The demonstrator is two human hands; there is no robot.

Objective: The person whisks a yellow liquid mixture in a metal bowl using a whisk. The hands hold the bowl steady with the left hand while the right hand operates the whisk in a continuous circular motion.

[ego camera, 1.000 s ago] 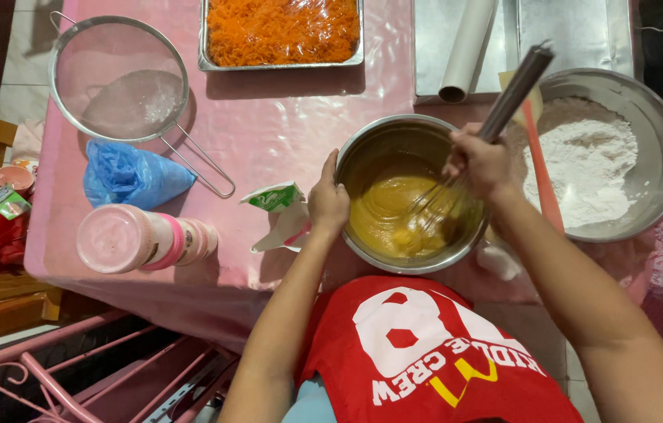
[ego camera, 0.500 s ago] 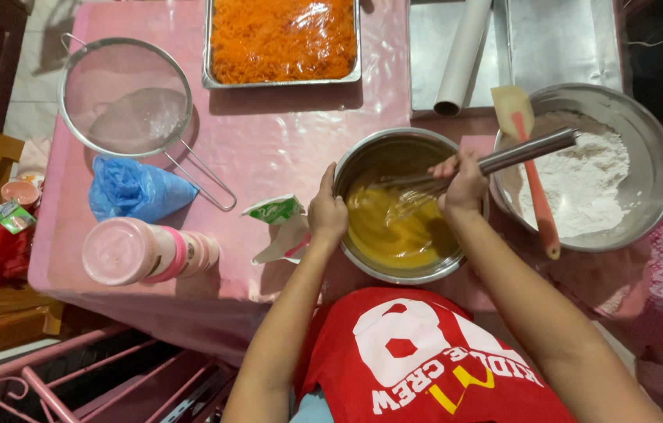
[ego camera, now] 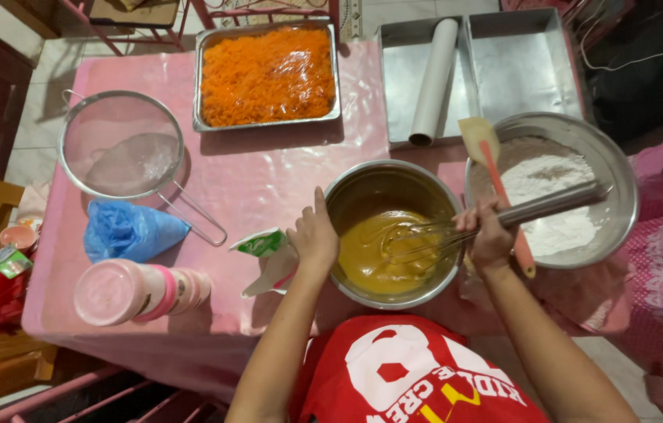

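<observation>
Left hand (ego camera: pixel 313 235) clasps the rim of a round steel bowl (ego camera: pixel 363 184) of glossy yellow batter (ego camera: pixel 371 254), centre table; right hand (ego camera: pixel 488 231) fists a wire whisk (ego camera: pixel 425 239), loops apparently submerged.

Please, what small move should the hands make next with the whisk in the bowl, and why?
Probably sweep the whisk once more around through the yellow batter. The right hand grips its handle with the wires low in the batter, the left hand steadies the rim of the steel bowl, and the surface shows swirl marks.
</observation>
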